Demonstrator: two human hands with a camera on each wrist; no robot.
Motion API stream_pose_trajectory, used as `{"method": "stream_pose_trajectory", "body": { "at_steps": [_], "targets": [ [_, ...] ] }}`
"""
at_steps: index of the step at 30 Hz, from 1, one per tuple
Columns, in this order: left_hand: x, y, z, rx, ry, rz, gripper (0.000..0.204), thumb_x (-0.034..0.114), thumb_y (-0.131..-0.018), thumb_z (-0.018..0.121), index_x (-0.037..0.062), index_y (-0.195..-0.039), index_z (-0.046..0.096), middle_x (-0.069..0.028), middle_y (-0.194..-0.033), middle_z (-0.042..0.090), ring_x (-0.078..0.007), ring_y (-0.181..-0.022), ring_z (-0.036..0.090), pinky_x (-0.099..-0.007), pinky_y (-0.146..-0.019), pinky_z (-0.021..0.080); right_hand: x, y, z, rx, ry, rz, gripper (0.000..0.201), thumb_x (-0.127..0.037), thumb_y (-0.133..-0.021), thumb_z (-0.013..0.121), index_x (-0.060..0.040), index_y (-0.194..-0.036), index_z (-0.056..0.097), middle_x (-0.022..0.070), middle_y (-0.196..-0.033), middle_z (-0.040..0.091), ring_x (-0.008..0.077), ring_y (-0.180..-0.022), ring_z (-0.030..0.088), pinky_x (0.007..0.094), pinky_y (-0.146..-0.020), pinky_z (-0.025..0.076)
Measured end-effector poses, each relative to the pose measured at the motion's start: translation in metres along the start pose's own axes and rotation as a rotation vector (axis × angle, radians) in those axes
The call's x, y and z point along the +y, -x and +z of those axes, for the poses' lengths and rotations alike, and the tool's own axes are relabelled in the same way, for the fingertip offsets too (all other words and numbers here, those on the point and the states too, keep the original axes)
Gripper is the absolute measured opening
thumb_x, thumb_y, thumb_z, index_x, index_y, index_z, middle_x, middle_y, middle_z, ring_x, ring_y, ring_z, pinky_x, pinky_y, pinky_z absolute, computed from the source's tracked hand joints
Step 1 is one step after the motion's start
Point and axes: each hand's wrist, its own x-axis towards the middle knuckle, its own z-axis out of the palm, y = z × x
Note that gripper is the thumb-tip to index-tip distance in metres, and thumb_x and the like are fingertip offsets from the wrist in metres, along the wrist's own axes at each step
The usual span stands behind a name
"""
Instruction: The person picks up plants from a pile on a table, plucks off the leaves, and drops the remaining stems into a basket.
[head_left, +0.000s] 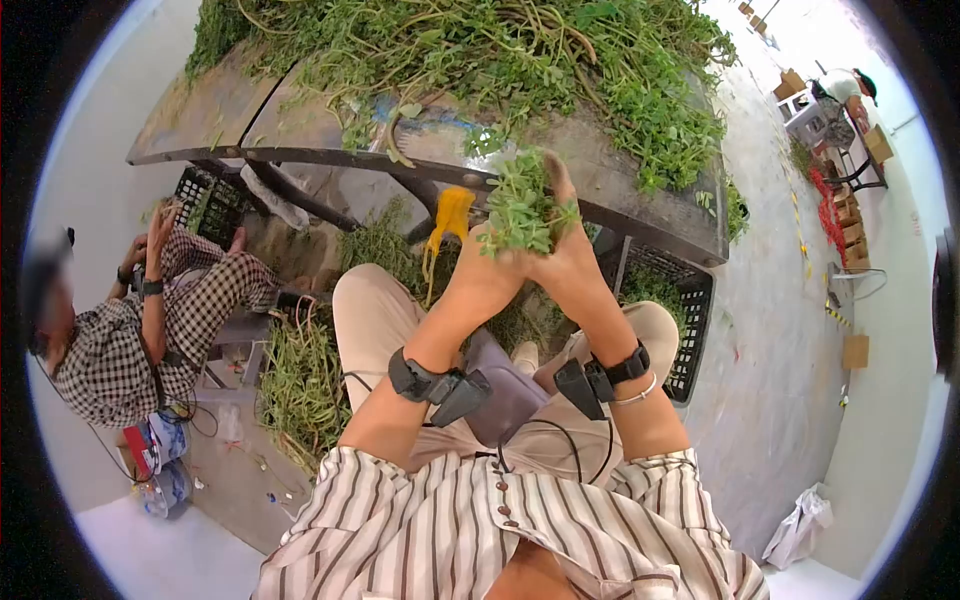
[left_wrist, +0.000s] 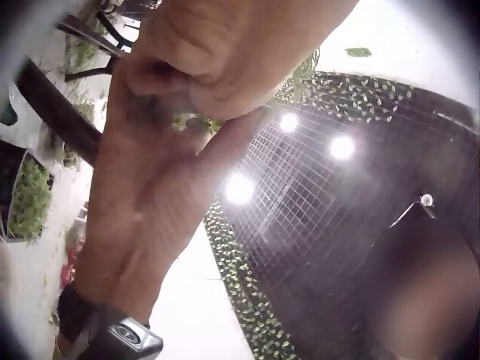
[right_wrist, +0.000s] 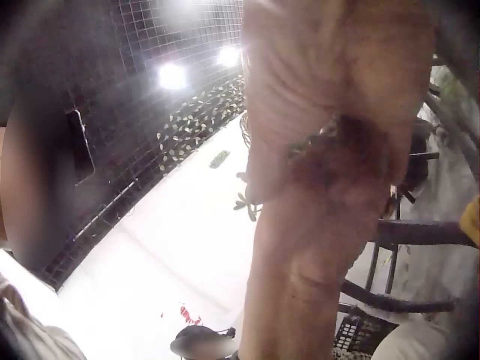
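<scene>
In the head view a bunch of green leafy stems point(head_left: 522, 205) is held between both hands, just off the table's front edge. The left hand point(head_left: 490, 270) grips it from the left; the right hand point(head_left: 568, 255) grips it from the right, the two hands touching at their bases. In the left wrist view, the left hand point(left_wrist: 225, 52) and the right hand point(left_wrist: 142, 195) overlap, with bits of green between them. The right wrist view has the right hand point(right_wrist: 337, 67) against the left, small leaves sticking out beside them. Most fingertips are hidden.
A large heap of greens point(head_left: 500, 50) covers the table point(head_left: 320, 120). Below stand a black crate point(head_left: 690, 340) at right and another crate point(head_left: 205, 205) at left. A yellow cloth-like thing point(head_left: 452, 215) hangs at the edge. A seated person point(head_left: 130, 350) is at left, another at far right.
</scene>
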Motion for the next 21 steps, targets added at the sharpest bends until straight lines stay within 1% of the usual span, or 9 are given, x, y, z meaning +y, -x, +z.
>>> {"method": "stream_pose_trajectory", "body": {
  "at_steps": [3,4,9,11,12,13,15,16,21],
  "targets": [
    [-0.01,-0.003,0.006,-0.044,-0.463,0.004,0.021,0.008,-0.075,0.054,-0.0029,-0.093,0.057,-0.0243,-0.081,0.062,-0.0396,-0.08,0.06,-0.0458,-0.07,0.048,0.001,0.003,0.005,0.094,0.097,-0.01,0.089,-0.016,-0.077,0.07,-0.006,-0.146,0.014,0.0106,-0.142,0.032,0.0187,-0.125,0.036,0.0313,-0.102,0.033],
    [-0.01,-0.001,0.009,0.024,-0.396,-0.001,0.017,0.006,-0.073,0.053,-0.0039,-0.087,0.055,-0.0276,-0.075,0.058,-0.0454,-0.077,0.057,-0.0508,-0.067,0.046,0.004,0.004,0.01,0.157,0.066,-0.048,0.077,-0.012,-0.081,0.065,-0.0042,-0.144,0.022,0.0113,-0.136,0.039,0.0178,-0.12,0.041,0.0312,-0.1,0.035],
    [-0.004,0.008,0.013,0.046,-0.343,-0.077,0.019,0.004,-0.074,0.055,-0.0039,-0.091,0.052,-0.0291,-0.082,0.057,-0.0468,-0.081,0.054,-0.0509,-0.069,0.043,0.023,-0.005,0.004,0.245,-0.001,-0.016,0.052,-0.006,-0.086,0.055,-0.0023,-0.135,0.036,0.0091,-0.119,0.054,0.015,-0.104,0.053,0.0289,-0.091,0.042],
    [0.005,0.008,0.008,0.051,-0.199,-0.033,0.03,0.005,-0.081,0.056,-0.0052,-0.109,0.052,-0.027,-0.089,0.059,-0.0474,-0.084,0.054,-0.0436,-0.071,0.045,0.018,-0.011,0.0,0.254,0.029,-0.021,0.049,-0.007,-0.085,0.06,-0.0013,-0.13,0.041,0.01,-0.113,0.057,0.0173,-0.103,0.054,0.0307,-0.091,0.043],
    [0.006,0.009,0.007,0.08,-0.249,0.044,0.038,0.009,-0.086,0.057,-0.0024,-0.121,0.05,-0.0209,-0.093,0.063,-0.0337,-0.078,0.062,-0.0367,-0.067,0.046,0.016,-0.014,0.0,0.302,0.081,-0.045,0.042,-0.008,-0.088,0.055,-0.0011,-0.128,0.044,0.0084,-0.105,0.061,0.0154,-0.093,0.058,0.0293,-0.083,0.047],
    [0.009,0.01,0.004,0.068,-0.249,0.04,0.038,0.009,-0.086,0.057,-0.0024,-0.121,0.05,-0.0209,-0.093,0.063,-0.0337,-0.078,0.062,-0.0367,-0.067,0.046,0.014,-0.015,0.0,0.312,0.078,-0.038,0.042,-0.008,-0.088,0.055,-0.0011,-0.128,0.044,0.0084,-0.105,0.061,0.0154,-0.093,0.058,0.0293,-0.083,0.047],
    [0.014,0.011,-0.001,0.041,-0.087,-0.157,0.043,0.011,-0.087,0.058,0.0001,-0.128,0.048,-0.0116,-0.1,0.065,-0.0133,-0.077,0.06,-0.0289,-0.062,0.047,0.011,-0.018,-0.003,0.244,0.047,-0.065,0.041,-0.01,-0.09,0.054,-0.0022,-0.128,0.044,0.0087,-0.105,0.061,0.0149,-0.092,0.059,0.0285,-0.08,0.048],
    [0.013,0.01,-0.003,0.057,-0.038,-0.122,0.04,0.012,-0.089,0.057,0.0025,-0.127,0.051,-0.0054,-0.101,0.063,-0.0045,-0.074,0.054,-0.0227,-0.058,0.046,0.009,-0.022,-0.004,0.289,0.265,-0.223,0.038,-0.011,-0.092,0.054,-0.0034,-0.128,0.045,0.0097,-0.1,0.063,0.0156,-0.087,0.062,0.0279,-0.074,0.051],
    [0.017,0.013,-0.022,0.182,0.19,-0.123,0.035,0.012,-0.091,0.054,0.0047,-0.125,0.053,-0.004,-0.103,0.063,-0.0056,-0.067,0.053,-0.0218,-0.056,0.046,-0.023,-0.02,-0.018,0.345,-0.136,-0.209,0.028,-0.007,-0.092,0.053,-0.0027,-0.119,0.051,0.0079,-0.091,0.065,0.0135,-0.072,0.063,0.0268,-0.064,0.051]
  ]
}}
